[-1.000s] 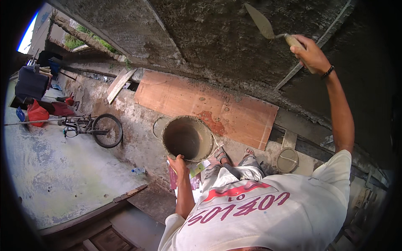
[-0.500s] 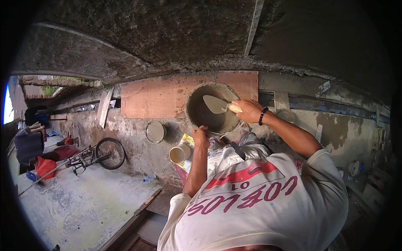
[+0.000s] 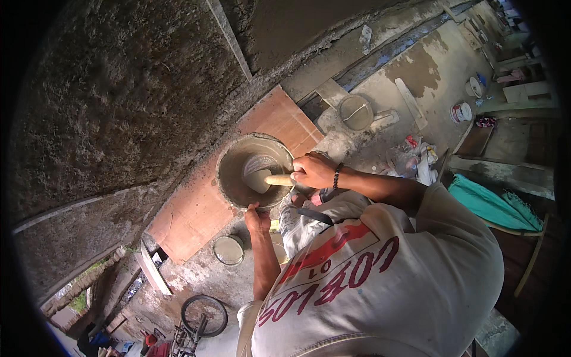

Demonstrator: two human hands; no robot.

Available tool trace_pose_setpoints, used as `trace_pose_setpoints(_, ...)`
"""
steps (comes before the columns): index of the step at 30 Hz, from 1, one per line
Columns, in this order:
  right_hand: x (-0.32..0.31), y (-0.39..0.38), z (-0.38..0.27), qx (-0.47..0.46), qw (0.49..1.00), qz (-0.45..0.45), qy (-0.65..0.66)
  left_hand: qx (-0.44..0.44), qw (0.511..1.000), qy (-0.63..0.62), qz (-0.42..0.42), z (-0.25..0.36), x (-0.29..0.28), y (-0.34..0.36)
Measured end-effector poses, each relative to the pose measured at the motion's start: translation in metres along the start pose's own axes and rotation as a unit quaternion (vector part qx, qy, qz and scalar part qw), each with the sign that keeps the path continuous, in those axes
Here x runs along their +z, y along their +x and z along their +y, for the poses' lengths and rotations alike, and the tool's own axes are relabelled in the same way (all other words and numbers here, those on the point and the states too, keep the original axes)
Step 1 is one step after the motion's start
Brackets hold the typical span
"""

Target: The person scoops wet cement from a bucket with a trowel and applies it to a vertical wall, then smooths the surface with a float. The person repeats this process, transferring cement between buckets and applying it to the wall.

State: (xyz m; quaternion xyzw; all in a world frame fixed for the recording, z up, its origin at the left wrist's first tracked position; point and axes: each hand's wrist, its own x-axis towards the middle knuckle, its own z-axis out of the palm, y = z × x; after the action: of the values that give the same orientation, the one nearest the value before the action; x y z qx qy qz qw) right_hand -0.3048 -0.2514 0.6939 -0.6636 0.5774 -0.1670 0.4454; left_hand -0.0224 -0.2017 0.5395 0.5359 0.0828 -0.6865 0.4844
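My right hand (image 3: 316, 171) is closed round the wooden handle of a trowel (image 3: 257, 181). The blade is down inside a mortar-caked bucket (image 3: 222, 189), near grey wet mix at the bottom. At the bucket's near rim, my left hand (image 3: 256, 219) grips the edge, fingers curled over it. The bucket tilts toward me beside a reddish-brown plywood board (image 3: 196, 217). A smaller round pail (image 3: 228, 250) stands on the ground just left of my left forearm.
A rough, partly plastered wall (image 3: 107, 119) rises along the far left. Another round pail (image 3: 355, 113) with a stick across it stands beyond my right hand. Further right are a wooden strip (image 3: 411, 104), a white bucket (image 3: 461, 112) and green sheeting (image 3: 491, 202). A bicycle (image 3: 204, 315) stands lower left.
My view has turned, swinging the surroundings round. The trowel blade has gone from above the bucket's mouth down into it. My left hand keeps its hold on the rim.
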Motion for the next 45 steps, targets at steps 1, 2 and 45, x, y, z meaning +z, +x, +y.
trace_pose_setpoints(1,0.002,-0.007,0.008,0.018,0.999,0.044,0.020,-0.006,1.000,0.008,-0.004,0.005,-0.007,0.003)
trace_pose_setpoints(2,0.005,-0.012,0.024,0.074,0.996,0.042,-0.006,-0.022,1.000,0.013,0.007,0.012,-0.012,0.006)
trace_pose_setpoints(45,-0.011,-0.252,0.413,0.550,0.747,0.198,0.316,-0.088,0.992,0.021,0.089,-0.147,0.123,0.055)
